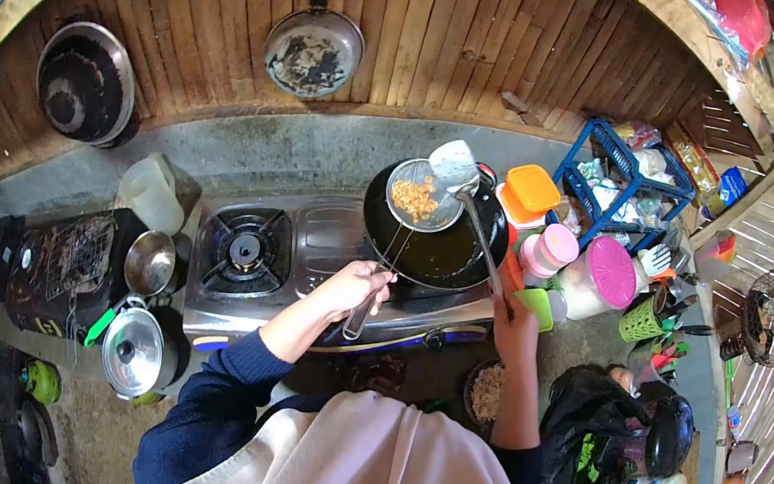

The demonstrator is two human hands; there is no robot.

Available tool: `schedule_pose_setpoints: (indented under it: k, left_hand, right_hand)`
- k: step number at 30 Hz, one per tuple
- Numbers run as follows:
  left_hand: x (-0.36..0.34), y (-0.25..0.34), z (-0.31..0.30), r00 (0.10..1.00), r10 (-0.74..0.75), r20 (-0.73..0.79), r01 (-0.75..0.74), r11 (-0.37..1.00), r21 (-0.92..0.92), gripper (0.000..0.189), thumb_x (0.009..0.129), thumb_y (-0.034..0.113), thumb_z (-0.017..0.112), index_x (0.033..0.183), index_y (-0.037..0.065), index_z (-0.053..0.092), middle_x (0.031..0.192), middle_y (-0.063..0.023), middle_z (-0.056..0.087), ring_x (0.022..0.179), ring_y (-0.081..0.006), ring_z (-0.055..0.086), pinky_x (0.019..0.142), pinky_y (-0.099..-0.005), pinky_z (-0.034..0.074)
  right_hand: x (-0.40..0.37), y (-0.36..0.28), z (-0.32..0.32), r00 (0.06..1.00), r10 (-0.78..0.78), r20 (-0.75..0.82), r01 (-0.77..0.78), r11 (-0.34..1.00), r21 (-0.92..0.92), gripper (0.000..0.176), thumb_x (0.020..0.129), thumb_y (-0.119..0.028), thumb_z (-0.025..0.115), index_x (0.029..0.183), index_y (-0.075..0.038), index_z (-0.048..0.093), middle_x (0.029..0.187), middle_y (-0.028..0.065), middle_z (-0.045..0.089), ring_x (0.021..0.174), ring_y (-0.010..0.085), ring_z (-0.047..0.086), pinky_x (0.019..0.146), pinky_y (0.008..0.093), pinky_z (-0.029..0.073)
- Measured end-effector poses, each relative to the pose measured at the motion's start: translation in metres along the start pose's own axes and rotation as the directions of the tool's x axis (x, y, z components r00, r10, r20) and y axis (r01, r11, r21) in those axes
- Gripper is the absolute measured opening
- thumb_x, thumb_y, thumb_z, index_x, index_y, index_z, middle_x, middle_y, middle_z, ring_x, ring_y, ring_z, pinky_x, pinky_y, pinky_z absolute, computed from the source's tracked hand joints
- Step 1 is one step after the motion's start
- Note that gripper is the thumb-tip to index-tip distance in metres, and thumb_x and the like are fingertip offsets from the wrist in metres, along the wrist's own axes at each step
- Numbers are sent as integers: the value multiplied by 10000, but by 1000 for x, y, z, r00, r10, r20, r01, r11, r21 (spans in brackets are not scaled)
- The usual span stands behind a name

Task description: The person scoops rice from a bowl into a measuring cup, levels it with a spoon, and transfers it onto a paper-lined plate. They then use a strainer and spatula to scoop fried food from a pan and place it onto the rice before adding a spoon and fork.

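Note:
My left hand (354,290) is closed around the wire handle of a mesh strainer (445,215). Golden-brown fried bits (413,200) lie in its bowl, which is over a black wok (372,225) with dark oil in it. The wok sits on the right side of a two-burner gas stove (329,225). In my right hand (515,325) is the long handle of a metal spatula (456,164). Its broad blade is at the strainer's upper right rim, overlapping it in this view.
Left of the wok is the bare burner (246,251). A small pot (150,263) and a lidded pot (134,352) stand further left. Plastic tubs (556,246) and a blue rack (624,190) crowd the right side. Near my right forearm are a bowl of shredded food (487,392) and a black plastic bag (585,395).

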State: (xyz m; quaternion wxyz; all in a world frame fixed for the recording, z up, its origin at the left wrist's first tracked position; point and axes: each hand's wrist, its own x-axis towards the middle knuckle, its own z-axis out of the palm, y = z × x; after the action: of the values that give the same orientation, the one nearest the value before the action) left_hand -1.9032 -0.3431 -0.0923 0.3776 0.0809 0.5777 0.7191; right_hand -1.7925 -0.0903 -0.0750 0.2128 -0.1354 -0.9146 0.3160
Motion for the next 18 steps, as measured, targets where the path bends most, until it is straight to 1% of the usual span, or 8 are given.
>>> schedule_pose_setpoints:
  k: [5, 7, 11, 12, 14, 16, 17, 18]
  left_hand:
    - [4, -1, -8, 998, -34, 48, 36, 999, -31, 128, 925, 132, 450, 951, 16, 498, 588, -19, 476, 470, -114, 459, 422, -239, 375]
    - [1, 1, -7, 998, -42, 45, 43, 999, -23, 134, 925, 135, 456, 959, 14, 503, 579, -22, 470, 470, -117, 447, 425, -244, 378]
    - [6, -8, -18, 995, -81, 54, 84, 995, -62, 142, 924, 134, 458, 962, 8, 511, 573, -17, 468, 462, -109, 429, 424, -241, 376]
    - [1, -3, -15, 997, -75, 23, 75, 997, -20, 140, 922, 136, 462, 955, 10, 513, 567, -16, 469, 448, -105, 425, 413, -239, 370]
    - [-6, 1, -13, 998, -64, 24, 64, 998, -14, 140, 921, 138, 464, 954, 11, 513, 566, -15, 470, 443, -104, 425, 406, -238, 368]
    - [-11, 6, -12, 998, -52, 17, 53, 998, -35, 141, 921, 145, 463, 949, 15, 511, 560, -14, 472, 428, -107, 425, 388, -235, 359]
    - [-12, 5, -12, 999, -41, 13, 41, 999, -3, 145, 923, 151, 460, 944, 17, 511, 558, -11, 470, 427, -106, 426, 383, -235, 358]
    - [-13, 3, -14, 999, -33, 40, 33, 999, 0, 139, 923, 143, 461, 934, 13, 507, 581, -15, 480, 450, -105, 435, 409, -237, 377]
  right_hand:
    - [-15, 4, 9, 994, 57, -98, -50, 996, 72, 236, 854, -192, 569, 950, 19, 614, 649, 210, 568, 562, 294, 579, 533, 348, 440]
    - [-19, 6, 11, 986, 124, -111, -117, 991, 66, 218, 844, -171, 585, 939, 22, 624, 600, 148, 532, 511, 175, 493, 518, 300, 409]
    - [-27, 20, 17, 973, 166, -161, -149, 983, 110, 221, 843, -170, 591, 943, 25, 623, 592, 121, 529, 517, 137, 477, 516, 291, 405]
    - [-31, 23, 19, 968, 190, -163, -169, 976, 135, 221, 845, -173, 592, 943, 23, 623, 588, 105, 527, 519, 125, 470, 511, 292, 399]
    - [-40, 30, 20, 958, 226, -175, -199, 967, 160, 221, 847, -176, 593, 944, 21, 624, 584, 89, 524, 521, 113, 463, 506, 293, 394]
    - [-50, 34, 17, 955, 263, -135, -235, 952, 197, 223, 862, -181, 579, 931, 27, 626, 576, 35, 507, 516, 93, 437, 483, 271, 362]
    - [-56, 37, 14, 950, 276, -144, -246, 949, 196, 223, 862, -181, 579, 931, 27, 626, 576, 35, 507, 516, 93, 437, 483, 271, 362]
    - [-63, 37, 9, 933, 356, -55, -332, 908, 254, 253, 869, -200, 570, 955, 33, 619, 599, 61, 537, 534, 114, 477, 511, 282, 392]
